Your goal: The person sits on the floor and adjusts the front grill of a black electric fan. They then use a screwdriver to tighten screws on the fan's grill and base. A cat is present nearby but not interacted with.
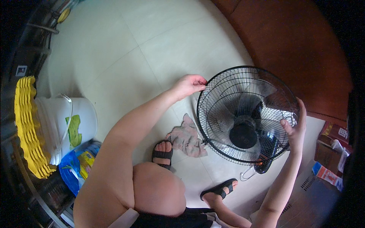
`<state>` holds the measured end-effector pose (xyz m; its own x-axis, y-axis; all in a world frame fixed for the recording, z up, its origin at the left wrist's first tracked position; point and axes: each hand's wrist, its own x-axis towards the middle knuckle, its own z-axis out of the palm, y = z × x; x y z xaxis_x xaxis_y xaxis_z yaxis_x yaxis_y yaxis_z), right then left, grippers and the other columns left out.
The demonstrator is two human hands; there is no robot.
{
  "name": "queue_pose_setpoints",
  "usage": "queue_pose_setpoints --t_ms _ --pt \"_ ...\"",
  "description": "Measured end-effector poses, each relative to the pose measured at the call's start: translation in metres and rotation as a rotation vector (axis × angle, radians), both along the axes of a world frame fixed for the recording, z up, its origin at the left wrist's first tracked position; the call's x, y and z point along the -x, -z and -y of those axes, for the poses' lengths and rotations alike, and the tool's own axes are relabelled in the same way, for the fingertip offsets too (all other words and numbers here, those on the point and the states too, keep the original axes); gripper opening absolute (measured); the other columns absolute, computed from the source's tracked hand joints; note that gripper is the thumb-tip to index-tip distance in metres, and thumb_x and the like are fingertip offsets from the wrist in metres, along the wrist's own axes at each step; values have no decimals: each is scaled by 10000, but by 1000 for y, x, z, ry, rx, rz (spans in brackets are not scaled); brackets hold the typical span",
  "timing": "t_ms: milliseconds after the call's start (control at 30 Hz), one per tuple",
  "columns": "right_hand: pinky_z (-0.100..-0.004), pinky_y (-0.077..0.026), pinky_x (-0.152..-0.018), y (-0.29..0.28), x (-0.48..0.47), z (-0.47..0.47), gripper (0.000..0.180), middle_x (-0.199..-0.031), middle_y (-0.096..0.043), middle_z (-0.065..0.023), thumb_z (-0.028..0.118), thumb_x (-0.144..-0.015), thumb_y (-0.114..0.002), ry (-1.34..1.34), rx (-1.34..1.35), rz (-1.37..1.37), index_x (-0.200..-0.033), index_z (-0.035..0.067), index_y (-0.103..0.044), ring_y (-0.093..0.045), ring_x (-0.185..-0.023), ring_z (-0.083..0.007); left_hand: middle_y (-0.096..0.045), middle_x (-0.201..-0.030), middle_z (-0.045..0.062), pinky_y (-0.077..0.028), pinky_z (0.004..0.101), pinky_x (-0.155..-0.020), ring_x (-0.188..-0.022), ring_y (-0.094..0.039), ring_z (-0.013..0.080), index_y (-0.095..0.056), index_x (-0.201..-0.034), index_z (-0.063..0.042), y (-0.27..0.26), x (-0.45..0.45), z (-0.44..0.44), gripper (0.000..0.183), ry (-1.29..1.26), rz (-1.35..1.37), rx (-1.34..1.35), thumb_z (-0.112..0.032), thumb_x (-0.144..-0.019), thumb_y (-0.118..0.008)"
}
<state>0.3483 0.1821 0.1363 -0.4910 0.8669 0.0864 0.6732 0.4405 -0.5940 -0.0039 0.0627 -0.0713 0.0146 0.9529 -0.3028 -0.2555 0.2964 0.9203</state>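
Note:
A black electric fan [243, 136] with a round wire guard and translucent blades stands before me, its guard tilted up towards the camera. My left hand [191, 85] pinches the guard's rim at its upper left. On the right edge of the guard, my right hand [296, 129] grips the rim, with the thumb over the front wires and the fingers mostly behind. The fan's dark base shows partly below the guard. A crumpled, stained pinkish-grey cloth [188, 139] lies on the floor to the left of the fan, beside my sandalled foot.
A reddish-brown wooden furniture panel [293, 51] borders the upper right. Cardboard boxes [310, 193] stand at lower right. To the left are a white plastic bucket [85, 114], yellow egg-tray-like wavy sheets [27, 125] and a blue plastic bag [67, 171]. A white cord [246, 176] lies near the fan base.

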Motion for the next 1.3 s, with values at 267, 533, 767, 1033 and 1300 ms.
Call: queue_pose_setpoints --t_ms 267,533,767,1033,1300 --pt "-393 -331 -1055 1 -1 -2 948 -1316 -488 -140 446 -623 -812 -23 -33 30 -1369 46 -386 -453 -1232 -272 -670 -938 81 -517 282 -775 -856 -631 143 -616 -1061 14 14 -6 5 209 -71 -192 -92 -78 -873 -615" --pt "-387 -344 -1048 6 -4 -3 927 -1340 -465 -145 430 -638 -811 -36 -5 -30 -1367 43 -390 -447 -1238 -267 -639 -957 147 -515 328 -735 -823 -633 218 -526 -1229 -65 -25 -3 11 506 36 -441 -254 -379 -853 -652" --pt "-390 -360 -1036 4 -12 1 882 -1313 -489 -145 341 -616 -832 -1 -112 5 -1348 71 -419 -457 -1231 -285 -521 -1198 184 -469 373 -914 -1126 -521 285 -368 -1325 -13 -54 -13 -17 806 171 -724 -287 -410 -736 -750" --pt "-411 -470 -899 -3 -2 1 893 -1154 -536 -153 502 -561 -812 -3 -240 55 -1273 97 -457 -556 -1070 -346 -358 -1407 217 -330 409 -1064 -1295 -373 360 -235 -1425 -36 -102 -35 -56 1067 268 -904 -419 -468 -631 -801" --pt "-427 -494 -834 -4 -10 -3 883 -1119 -543 -146 435 -553 -822 6 -202 7 -1284 114 -443 -573 -1004 -365 -381 -1389 200 -359 429 -1033 -1256 -408 374 -359 -1370 -40 -206 -134 -133 1027 527 -1097 -882 -499 -563 -799"
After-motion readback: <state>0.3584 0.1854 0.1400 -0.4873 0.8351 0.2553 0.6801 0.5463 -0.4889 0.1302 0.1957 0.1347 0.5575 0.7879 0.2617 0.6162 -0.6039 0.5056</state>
